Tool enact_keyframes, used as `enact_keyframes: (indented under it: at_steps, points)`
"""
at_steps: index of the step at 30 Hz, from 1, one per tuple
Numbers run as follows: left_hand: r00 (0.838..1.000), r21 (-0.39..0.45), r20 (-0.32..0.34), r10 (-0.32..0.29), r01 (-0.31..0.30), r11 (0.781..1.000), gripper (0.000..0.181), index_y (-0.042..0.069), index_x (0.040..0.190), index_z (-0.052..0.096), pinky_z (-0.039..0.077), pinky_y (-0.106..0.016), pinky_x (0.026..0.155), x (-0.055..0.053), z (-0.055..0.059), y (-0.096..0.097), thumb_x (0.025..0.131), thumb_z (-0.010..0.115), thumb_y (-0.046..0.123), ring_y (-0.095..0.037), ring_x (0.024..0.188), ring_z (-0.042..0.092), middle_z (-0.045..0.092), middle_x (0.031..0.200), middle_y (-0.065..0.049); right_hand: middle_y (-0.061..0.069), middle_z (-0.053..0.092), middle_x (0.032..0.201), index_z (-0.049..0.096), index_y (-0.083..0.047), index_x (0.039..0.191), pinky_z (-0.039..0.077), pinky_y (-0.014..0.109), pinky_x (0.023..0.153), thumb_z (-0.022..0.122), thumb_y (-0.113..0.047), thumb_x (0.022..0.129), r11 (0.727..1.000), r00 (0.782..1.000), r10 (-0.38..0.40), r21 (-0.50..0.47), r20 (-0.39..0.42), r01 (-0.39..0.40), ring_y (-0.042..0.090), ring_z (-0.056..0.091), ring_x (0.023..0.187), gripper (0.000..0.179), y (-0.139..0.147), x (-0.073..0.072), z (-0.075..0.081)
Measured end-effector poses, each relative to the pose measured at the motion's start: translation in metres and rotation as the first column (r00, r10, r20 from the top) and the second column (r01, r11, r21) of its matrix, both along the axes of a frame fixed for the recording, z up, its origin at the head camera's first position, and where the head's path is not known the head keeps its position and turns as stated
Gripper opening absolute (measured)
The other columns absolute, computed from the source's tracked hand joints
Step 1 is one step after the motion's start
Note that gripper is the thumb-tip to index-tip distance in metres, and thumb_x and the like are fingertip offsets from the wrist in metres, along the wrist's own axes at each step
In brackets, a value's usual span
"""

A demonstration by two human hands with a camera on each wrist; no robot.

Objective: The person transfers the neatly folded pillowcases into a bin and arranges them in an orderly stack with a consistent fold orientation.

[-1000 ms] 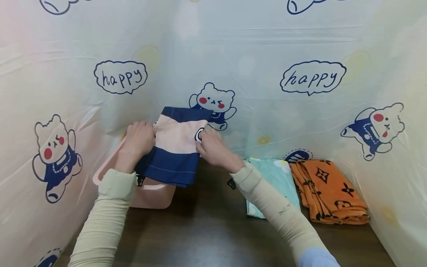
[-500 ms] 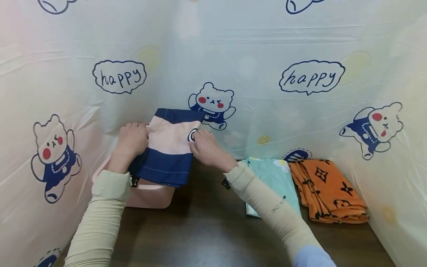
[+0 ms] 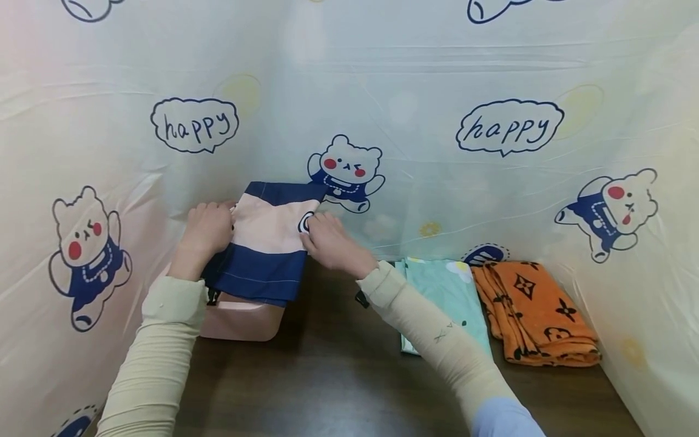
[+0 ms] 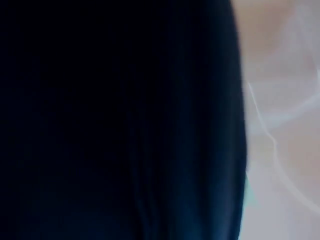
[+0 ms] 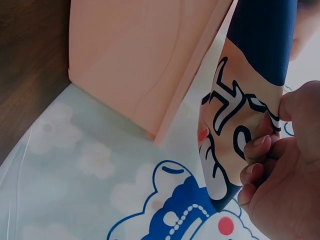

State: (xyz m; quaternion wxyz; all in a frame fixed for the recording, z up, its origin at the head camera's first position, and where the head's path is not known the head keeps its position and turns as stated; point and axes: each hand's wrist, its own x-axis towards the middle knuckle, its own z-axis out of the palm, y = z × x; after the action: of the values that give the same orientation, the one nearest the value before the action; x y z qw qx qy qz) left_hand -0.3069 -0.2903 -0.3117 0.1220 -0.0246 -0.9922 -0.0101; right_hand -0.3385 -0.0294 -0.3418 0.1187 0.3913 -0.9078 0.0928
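A dark brown wooden table (image 3: 338, 376) is walled in on three sides by a pale plastic sheet (image 3: 415, 91) printed with cartoon bears in navy dungarees and speech bubbles reading "happy"; the sheet hangs down to the tabletop and curves round at both sides. At the back left of the table stands a pink plastic basket (image 3: 246, 318), its smooth outer wall (image 5: 135, 60) filling much of the right wrist view. Above the basket's opening a folded cloth with navy and pale pink bands (image 3: 267, 240) is held up between both hands, its lower navy edge drooping over the basket's near rim. The left hand (image 3: 204, 233) grips the cloth's left edge with curled fingers, and the left wrist view shows little but dark navy fabric. The right hand (image 3: 327, 240) pinches the right edge, thumb and curled fingers (image 5: 255, 150) closed on a patch with black-and-white lettering. Both forearms wear cream sleeves. To the right on the table lie a folded mint-green cloth with a flower print (image 3: 459, 291) and, just beside it, a folded orange cloth with dark motifs (image 3: 537, 315) near the right wall.
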Motion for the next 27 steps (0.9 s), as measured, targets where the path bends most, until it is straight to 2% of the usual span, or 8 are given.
enact_keyframes:
  at_steps: [4,8,12,18,27]
  points:
    - [1.000,-0.014,0.002,0.004,-0.004,1.000,0.041,-0.013,0.135,0.055,0.044,-0.061,0.085,0.001,0.000,-0.007,0.102,0.043,0.008,-0.055,0.099,0.054,0.060,0.111,-0.039,0.003,0.049,0.086,0.055,-0.009,0.097,0.034,0.033,0.084,0.037,-0.032,0.110,0.999,0.999,0.033,0.024,-0.009,-0.033,0.021,0.046,0.089,0.031,-0.007,-0.001,-0.003]
    - [1.000,-0.029,0.008,-0.001,0.001,1.000,0.039,-0.017,0.127,0.059,0.044,-0.064,0.087,0.002,-0.001,-0.012,0.101,0.042,0.007,-0.058,0.102,0.053,0.058,0.110,-0.041,0.003,0.049,0.085,0.054,-0.009,0.096,0.032,0.031,0.082,0.037,-0.031,0.111,0.998,0.999,0.052,0.025,0.014,-0.052,0.020,0.045,0.086,0.031,-0.012,-0.002,-0.006]
    - [1.000,-0.042,0.022,-0.003,0.004,0.999,0.037,-0.022,0.117,0.059,0.043,-0.062,0.087,0.005,-0.002,-0.018,0.102,0.042,0.008,-0.057,0.101,0.053,0.057,0.106,-0.041,0.002,0.048,0.085,0.054,-0.010,0.096,0.031,0.030,0.079,0.037,-0.031,0.111,0.998,0.998,0.052,0.023,0.041,-0.053,0.020,0.044,0.084,0.030,-0.016,-0.001,-0.007]
    - [1.000,-0.008,0.009,-0.005,0.005,1.000,0.034,-0.022,0.108,0.058,0.042,-0.064,0.089,0.009,-0.002,-0.025,0.102,0.043,0.007,-0.058,0.103,0.051,0.055,0.106,-0.043,0.001,0.049,0.085,0.054,-0.012,0.095,0.031,0.028,0.076,0.039,-0.033,0.110,0.998,0.996,0.058,0.026,0.070,-0.060,0.019,0.045,0.084,0.030,-0.021,-0.003,-0.008]
    - [0.999,-0.025,0.023,-0.036,0.037,0.999,0.031,-0.020,0.103,0.058,0.043,-0.064,0.089,0.008,-0.004,-0.037,0.102,0.045,0.008,-0.057,0.102,0.055,0.058,0.103,-0.041,0.001,0.050,0.085,0.055,-0.012,0.100,0.031,0.027,0.076,0.040,-0.035,0.110,0.997,0.994,0.070,0.029,0.078,-0.073,0.017,0.046,0.084,0.030,-0.030,-0.006,-0.012]
